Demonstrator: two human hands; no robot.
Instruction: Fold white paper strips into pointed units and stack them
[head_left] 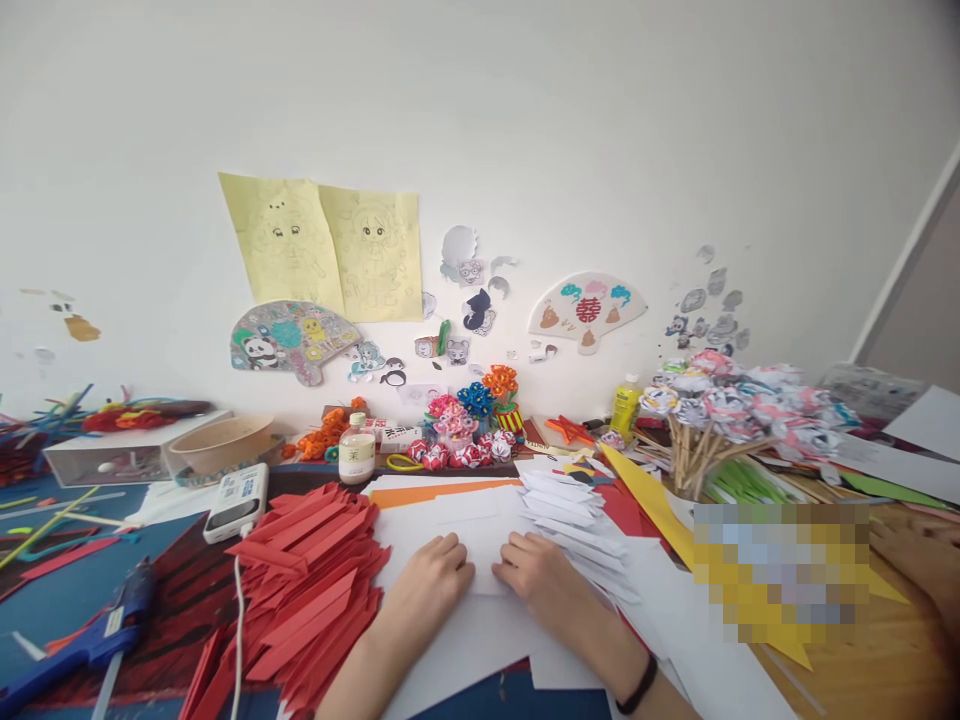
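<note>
both hands, left hand (427, 575) and right hand (541, 578), press flat on smooth white paper (480, 545).

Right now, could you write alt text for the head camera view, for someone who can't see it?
Two bare hands, left hand and right hand, press flat on a white paper sheet on a cluttered craft table. Red folded paper strips pile at left, white ones at right.

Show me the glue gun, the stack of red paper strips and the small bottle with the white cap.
glue gun (112, 625), head view, on its blue body.
red paper strips (315, 580), head view, middle of the pile.
small bottle (356, 455), head view, on its label.
</note>
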